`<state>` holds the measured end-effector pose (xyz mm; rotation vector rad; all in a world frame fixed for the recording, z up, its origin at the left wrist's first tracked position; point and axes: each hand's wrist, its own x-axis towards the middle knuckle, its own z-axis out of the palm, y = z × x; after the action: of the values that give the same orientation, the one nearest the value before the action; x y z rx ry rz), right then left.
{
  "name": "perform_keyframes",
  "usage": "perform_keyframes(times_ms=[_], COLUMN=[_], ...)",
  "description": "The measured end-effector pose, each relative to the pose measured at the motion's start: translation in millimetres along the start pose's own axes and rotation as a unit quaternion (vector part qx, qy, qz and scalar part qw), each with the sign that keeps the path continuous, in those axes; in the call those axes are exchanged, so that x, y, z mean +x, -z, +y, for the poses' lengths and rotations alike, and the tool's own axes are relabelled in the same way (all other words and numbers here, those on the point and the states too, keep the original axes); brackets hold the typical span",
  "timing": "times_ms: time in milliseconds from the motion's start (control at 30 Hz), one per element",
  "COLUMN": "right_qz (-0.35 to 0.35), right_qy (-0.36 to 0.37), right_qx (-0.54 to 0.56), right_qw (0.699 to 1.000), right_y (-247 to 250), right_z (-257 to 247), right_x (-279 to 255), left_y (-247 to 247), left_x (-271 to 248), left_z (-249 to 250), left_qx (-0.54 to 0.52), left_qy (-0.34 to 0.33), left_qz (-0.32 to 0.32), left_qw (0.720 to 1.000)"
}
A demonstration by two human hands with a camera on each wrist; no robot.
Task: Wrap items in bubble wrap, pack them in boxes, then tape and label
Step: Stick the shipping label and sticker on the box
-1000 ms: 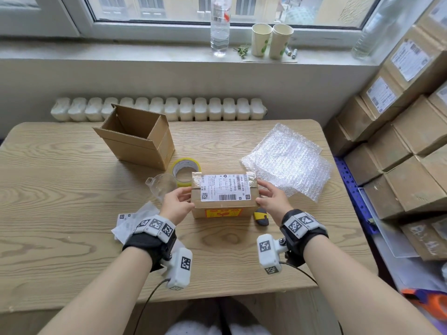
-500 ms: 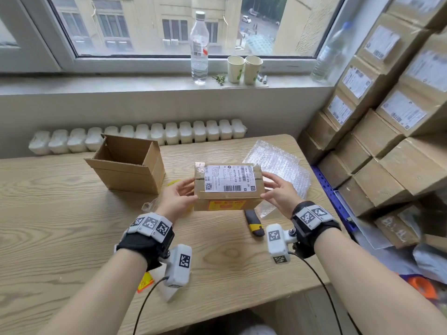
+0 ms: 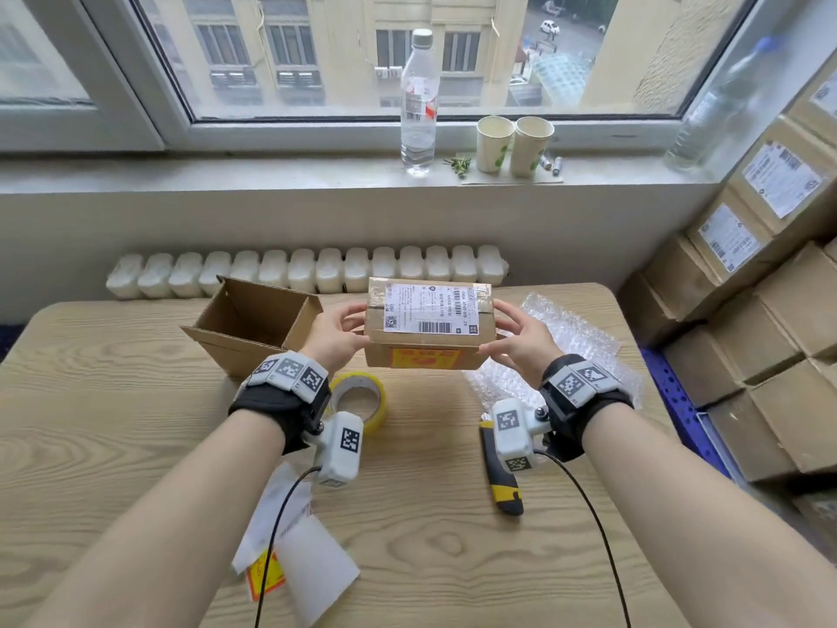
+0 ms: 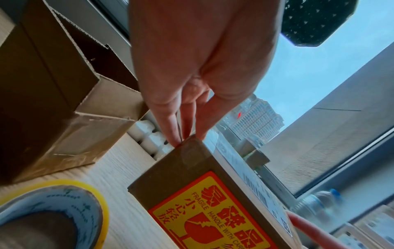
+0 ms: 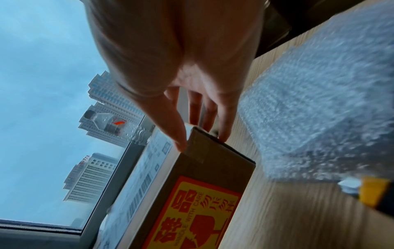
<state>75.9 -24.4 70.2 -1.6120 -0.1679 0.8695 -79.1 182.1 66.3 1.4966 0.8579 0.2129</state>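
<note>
A sealed cardboard box [image 3: 425, 328] carries a white shipping label on top and a red-and-yellow fragile sticker on its front face [image 4: 204, 217]. It hangs in the air above the wooden table [image 3: 113, 423]. My left hand [image 3: 358, 324] grips its left end and my right hand [image 3: 502, 328] grips its right end. In the left wrist view the fingertips [image 4: 177, 142] sit on the taped top corner. The right wrist view has thumb and fingers [image 5: 224, 137] clamped over the other end of the box [image 5: 213, 168].
An open empty carton [image 3: 253, 328] lies on its side at the left. A yellow tape roll [image 3: 362, 401], a yellow-black utility knife [image 3: 502, 487], bubble wrap [image 3: 575, 337] and label backing papers [image 3: 299, 559] lie on the table. Labelled parcels [image 3: 770, 310] are stacked at the right.
Both hands have lifted the sealed box off the table and raised it away from me. The tape roll and knife it stood next to are now uncovered.
</note>
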Motion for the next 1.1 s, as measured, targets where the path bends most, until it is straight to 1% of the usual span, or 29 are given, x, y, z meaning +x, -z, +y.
perform_keyframes(times_ms=[200,333,500,633,733,833,1000,1100], right_qz=[-0.014,-0.018,-0.009,-0.001,0.0,-0.006,-0.02,-0.019], right_qy=[-0.015,-0.017,-0.022,-0.014,-0.013,-0.004,0.006,0.011], right_qx=[-0.012,-0.042,-0.068,-0.095,-0.103,-0.113,-0.142,-0.188], right_qw=[1.0,0.999,0.997,0.995,0.995,0.994,0.99,0.982], right_y=[-8.1,-10.1,-13.1,-15.2,-15.2,-15.0,-18.2,-20.2], right_z=[-1.3,6.4,14.4,20.4,24.6,27.4,29.0,28.1], right_x=[63.3,84.6,91.4,93.7,91.7,89.3,87.9,85.2], left_y=[-8.9,-14.2,-17.4,-17.6,-21.9,-25.3,-25.5,-23.9], left_x=[49.9,69.0,74.3,76.3,75.6,74.0,69.0,62.6], left_z=[-1.8,-6.4,-12.7,-16.8,-24.1,-28.2,-32.1,-29.8], left_qx=[0.041,0.065,0.106,0.189,0.204,0.211,0.211,0.265], left_qy=[0.037,0.06,0.069,0.059,0.053,0.04,-0.001,0.002], left_qz=[0.041,0.05,0.062,0.086,0.081,0.095,0.113,0.103], left_qw=[0.998,0.995,0.99,0.976,0.974,0.972,0.971,0.959])
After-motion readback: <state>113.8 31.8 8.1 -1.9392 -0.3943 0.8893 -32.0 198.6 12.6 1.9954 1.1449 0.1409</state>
